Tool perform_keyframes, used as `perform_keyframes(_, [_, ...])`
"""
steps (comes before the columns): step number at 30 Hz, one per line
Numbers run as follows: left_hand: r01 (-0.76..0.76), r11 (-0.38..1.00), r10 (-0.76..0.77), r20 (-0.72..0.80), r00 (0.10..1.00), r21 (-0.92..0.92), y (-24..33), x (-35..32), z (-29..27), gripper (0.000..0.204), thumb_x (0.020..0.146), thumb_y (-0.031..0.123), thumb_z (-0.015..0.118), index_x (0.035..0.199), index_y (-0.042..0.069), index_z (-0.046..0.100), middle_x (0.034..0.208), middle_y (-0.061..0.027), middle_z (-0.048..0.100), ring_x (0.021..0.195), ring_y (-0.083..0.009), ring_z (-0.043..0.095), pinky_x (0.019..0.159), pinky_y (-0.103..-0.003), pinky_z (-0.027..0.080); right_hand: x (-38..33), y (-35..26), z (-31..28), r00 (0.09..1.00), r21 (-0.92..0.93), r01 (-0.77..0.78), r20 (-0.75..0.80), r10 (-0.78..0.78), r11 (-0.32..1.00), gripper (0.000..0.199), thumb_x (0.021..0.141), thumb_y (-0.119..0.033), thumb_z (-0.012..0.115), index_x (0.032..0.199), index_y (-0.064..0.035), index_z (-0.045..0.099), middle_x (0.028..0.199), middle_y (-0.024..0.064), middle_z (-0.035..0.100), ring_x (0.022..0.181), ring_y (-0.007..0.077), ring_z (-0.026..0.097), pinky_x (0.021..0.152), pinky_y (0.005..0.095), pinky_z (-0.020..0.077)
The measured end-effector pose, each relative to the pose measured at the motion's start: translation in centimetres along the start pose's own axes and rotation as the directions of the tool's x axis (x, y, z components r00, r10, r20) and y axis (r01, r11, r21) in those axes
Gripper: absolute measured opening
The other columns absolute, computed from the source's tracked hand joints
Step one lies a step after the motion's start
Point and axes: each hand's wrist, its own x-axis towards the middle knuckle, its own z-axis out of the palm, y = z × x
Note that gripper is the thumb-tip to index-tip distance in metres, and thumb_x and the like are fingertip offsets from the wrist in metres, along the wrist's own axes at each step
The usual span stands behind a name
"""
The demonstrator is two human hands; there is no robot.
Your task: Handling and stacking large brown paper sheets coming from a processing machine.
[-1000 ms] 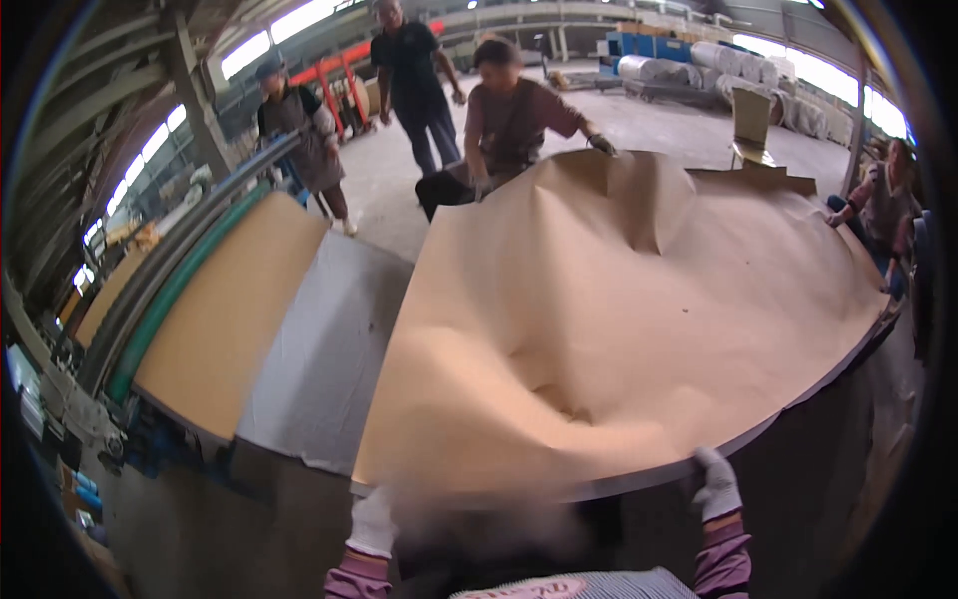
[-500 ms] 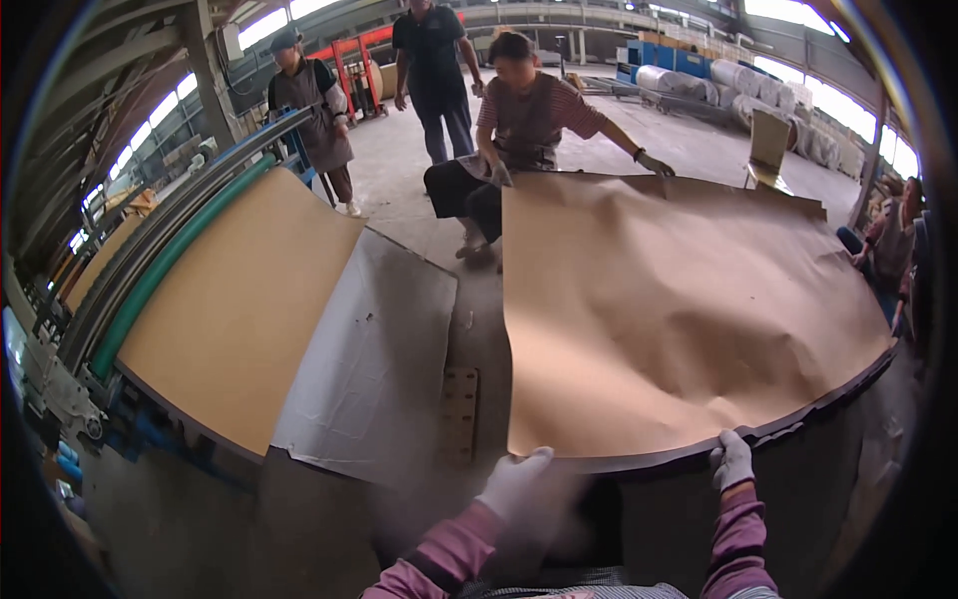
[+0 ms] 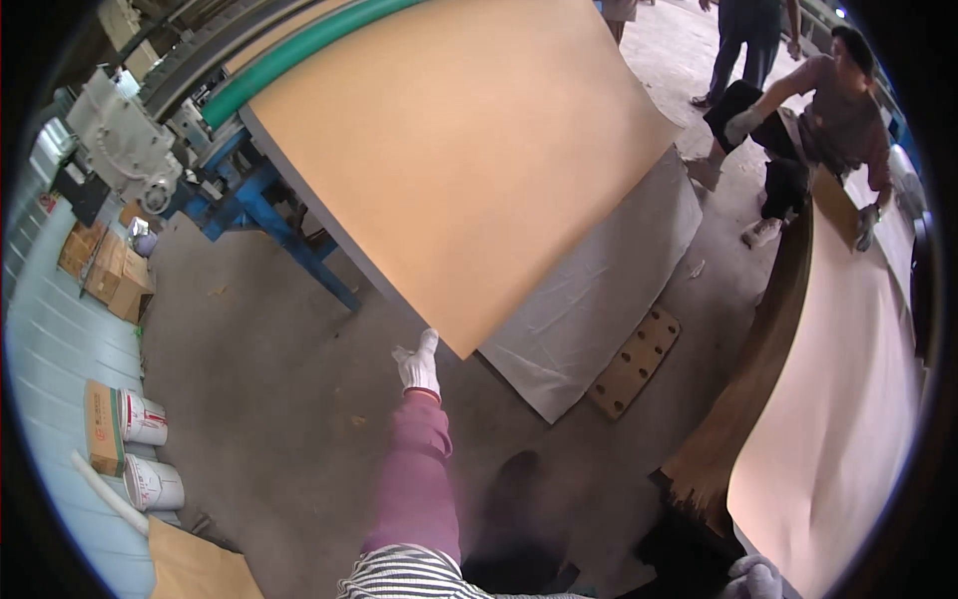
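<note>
A: What is shown at the left hand (image 3: 418, 363)?

B: A white-gloved hand on a pink sleeve (image 3: 417, 479) is seen raised, fingers loosely spread, just below the near corner of the orange sheet (image 3: 449, 160). Whether the corner is touched cannot be told; nothing is pinched.

A: And the right hand (image 3: 753, 579)?

B: Only a gloved part is visible at the lower edge, lying against the near end of the pale sheet (image 3: 848, 419). Its fingers appear curled, but whether the sheet is gripped cannot be told.

A: Where are the two sheets placed?

B: The orange sheet is carried on a surface beside a green roller (image 3: 299, 45) and a blue frame (image 3: 269, 215), and it overhangs a grey sheet (image 3: 599, 290) spread on the floor (image 3: 269, 389). The pale sheet lies to the right, on a stack (image 3: 748, 389) whose brown edge is exposed.

A: What else is marked?

B: A perforated board (image 3: 634, 361) is seen on the floor at the grey sheet's edge. At upper right, a crouching person (image 3: 833, 110) in white gloves is shown at the far end of the pale sheet, and the legs of another person (image 3: 743, 35) stand behind. At left, two white buckets (image 3: 148, 449) and cardboard boxes (image 3: 105, 275) are set along the wall.
</note>
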Motion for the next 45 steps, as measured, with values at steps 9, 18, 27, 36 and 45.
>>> perform_keyframes(9, [0.032, 0.995, 0.072, 0.919, 0.388, -0.092, 6.2, -8.0, 4.0, 0.025, 0.09, 0.015, 0.052, 0.084, -0.007, 0.062, 0.068, -0.0201, 0.065, 0.056, -0.0305, 0.063, 0.056, -0.04, 0.054, 9.0, -3.7, 6.9, 0.955, 0.157, -0.125, 0.287, 0.076, 0.98, 0.03, 0.095, -0.029, 0.056, 0.11, -0.0037, 0.057, 0.071, 0.0041, 0.061, 0.049, 0.0066, 0.048, 0.041, 0.0196, 0.0353])
perform_keyframes(18, [0.211, 0.825, 0.531, 0.847, 0.022, -0.524, 40.6, -36.0, -5.3, 0.024, 0.089, 0.026, 0.058, 0.087, 0.003, 0.062, 0.07, -0.015, 0.069, 0.041, -0.0181, 0.06, 0.034, -0.022, 0.041, -1.0, -4.0, 7.4, 0.891, 0.241, 0.194, 0.363, -0.274, 0.951, 0.026, 0.095, -0.026, 0.056, 0.109, -0.0039, 0.059, 0.081, 0.0055, 0.064, 0.058, 0.0077, 0.055, 0.048, 0.0197, 0.044])
perform_keyframes(27, [0.265, 0.746, 0.666, 0.693, -0.275, -0.612, 41.5, -46.5, -16.2, 0.025, 0.095, 0.023, 0.052, 0.097, 0.001, 0.064, 0.075, -0.0145, 0.068, 0.059, -0.0267, 0.068, 0.053, -0.042, 0.061, -8.6, -0.7, 1.8, 0.706, 0.29, 0.491, 0.42, -0.57, 0.821, 0.035, 0.092, -0.018, 0.061, 0.122, -0.0019, 0.053, 0.084, 0.0038, 0.06, 0.065, 0.0098, 0.056, 0.056, 0.0239, 0.0462])
perform_keyframes(36, [0.071, 0.974, 0.225, 0.921, -0.317, -0.214, 25.2, -54.4, -12.6, 0.027, 0.098, 0.024, 0.049, 0.097, 0.001, 0.065, 0.083, -0.0093, 0.068, 0.08, -0.0185, 0.066, 0.074, -0.033, 0.055, -12.1, -1.0, 1.8, 0.617, 0.51, 0.684, -0.024, -0.786, 0.522, 0.063, 0.091, -0.036, 0.06, 0.137, 0.0008, 0.037, 0.122, 0.0134, 0.056, 0.112, 0.021, 0.056, 0.096, 0.0306, 0.0432])
perform_keyframes(45, [0.044, 0.999, 0.001, 0.937, -0.349, 0.016, 10.1, -56.1, -3.9, 0.039, 0.098, 0.032, 0.047, 0.111, -0.003, 0.06, 0.104, -0.0126, 0.065, 0.09, -0.0228, 0.064, 0.078, -0.036, 0.052, -1.3, 7.5, -2.9, 0.577, 0.261, 0.783, -0.645, -0.501, 0.564, 0.03, 0.094, -0.022, 0.048, 0.112, -0.0003, 0.057, 0.095, 0.0139, 0.062, 0.087, 0.0224, 0.059, 0.077, 0.0348, 0.0483])
